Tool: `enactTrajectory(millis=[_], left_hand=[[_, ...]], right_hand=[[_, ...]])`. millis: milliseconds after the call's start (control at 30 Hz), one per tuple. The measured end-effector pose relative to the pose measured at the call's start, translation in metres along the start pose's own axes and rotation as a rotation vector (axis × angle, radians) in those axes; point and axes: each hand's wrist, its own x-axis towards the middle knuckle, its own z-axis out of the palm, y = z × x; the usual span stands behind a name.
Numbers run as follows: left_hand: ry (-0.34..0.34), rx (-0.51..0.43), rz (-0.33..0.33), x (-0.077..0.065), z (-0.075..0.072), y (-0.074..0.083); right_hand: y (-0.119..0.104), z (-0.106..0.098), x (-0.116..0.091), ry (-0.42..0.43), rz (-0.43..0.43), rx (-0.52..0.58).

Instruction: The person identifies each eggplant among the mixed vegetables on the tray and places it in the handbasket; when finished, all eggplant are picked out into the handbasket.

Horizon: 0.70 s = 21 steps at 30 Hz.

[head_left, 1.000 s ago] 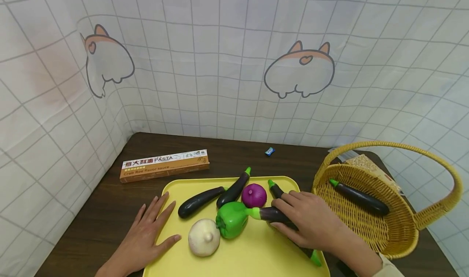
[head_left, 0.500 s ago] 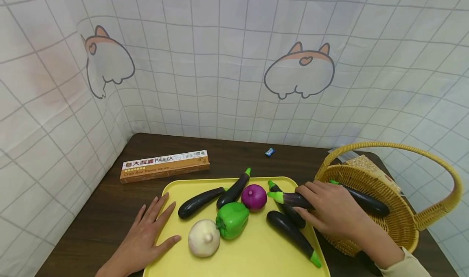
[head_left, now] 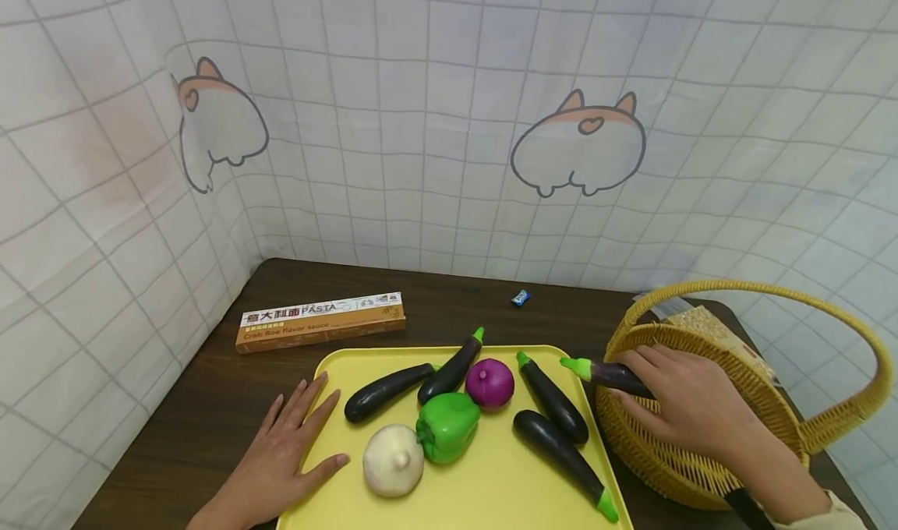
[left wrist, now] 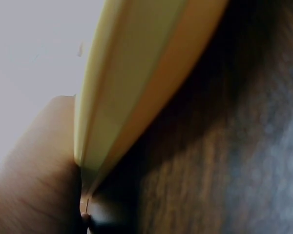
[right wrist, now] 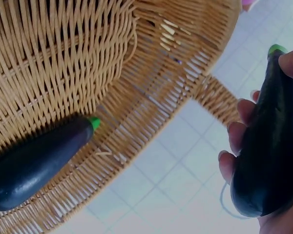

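In the head view my right hand (head_left: 691,397) grips a dark eggplant (head_left: 620,376) over the left rim of a wicker basket (head_left: 631,456). Its green stem end points left toward the tray. The right wrist view has fingers and thumb wrapped round this eggplant, while another eggplant (right wrist: 39,163) lies inside the basket. My left hand (head_left: 281,452) rests with spread, straight fingers on the left edge of a yellow tray (head_left: 505,499). On that tray are several eggplants (head_left: 561,448), a green bell pepper (head_left: 447,427), a purple onion (head_left: 489,383) and a white bulb-shaped vegetable (head_left: 394,461).
A pasta box (head_left: 321,323) lies behind the tray at the left on the dark wooden table (head_left: 449,323). Farther back sits a small blue wrapped packet (head_left: 521,298). The basket's tall handle (head_left: 744,286) arches up at the right, with a bag (head_left: 701,321) behind it.
My right hand has carried the eggplant rightward from above the tray to the basket's rim. The left hand keeps its place on the tray edge. The head view has shifted slightly.
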Motion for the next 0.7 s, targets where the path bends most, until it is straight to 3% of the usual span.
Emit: enactTrajectory(millis=[367,700], left_hand=[[-0.015,-0.008,-0.015,-0.001,-0.001,0.0],[-0.01,-0.005,-0.014,-0.001,0.0,-0.001]], right_hand=[[0.015,-0.011,-0.019,-0.027,0.073,-0.011],[0.031,-0.008,-0.032,-0.026,0.139,-0.019]])
